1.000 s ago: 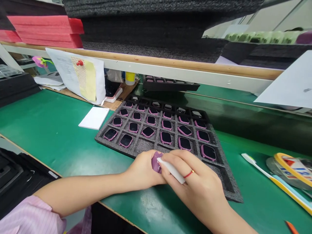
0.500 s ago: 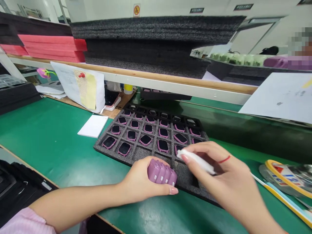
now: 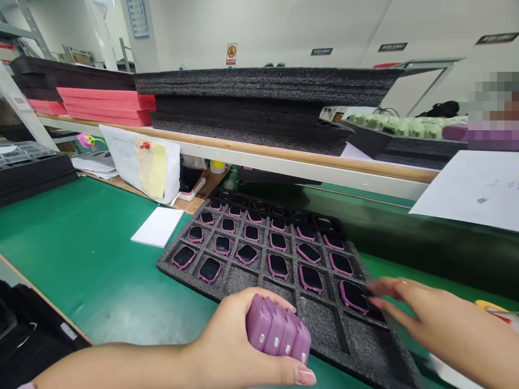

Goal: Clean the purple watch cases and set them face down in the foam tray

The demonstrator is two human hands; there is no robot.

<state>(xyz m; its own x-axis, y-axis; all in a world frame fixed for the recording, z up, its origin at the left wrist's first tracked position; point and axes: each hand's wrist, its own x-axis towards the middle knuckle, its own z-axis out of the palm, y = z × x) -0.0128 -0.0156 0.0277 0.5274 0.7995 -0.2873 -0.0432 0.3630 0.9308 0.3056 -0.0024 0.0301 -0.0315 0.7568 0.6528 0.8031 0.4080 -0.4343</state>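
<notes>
My left hand (image 3: 239, 340) is closed around a row of several purple watch-shaped casings (image 3: 278, 329) standing side by side, at the near edge of a dark grey foam tray (image 3: 320, 324). Rows of black-faced devices with pink rims fill most of the tray's pockets, while the nearest pockets at the lower right hold nothing. My right hand (image 3: 425, 319) reaches in from the right with its fingers apart and holds nothing that I can see. Its fingertips are at the right edge of a pink-rimmed device (image 3: 353, 297).
The tray rests on a green bench mat (image 3: 89, 265), with a white paper pad (image 3: 157, 227) to its left. Black foam stacks (image 3: 36, 173) lie at the far left. A shelf above carries dark grey foam sheets (image 3: 259, 108) and red foam sheets (image 3: 105, 105).
My right hand has moved right across the tray, and the white strip is no longer visible in it. My left hand still holds the purple casings. The view has tilted upward.
</notes>
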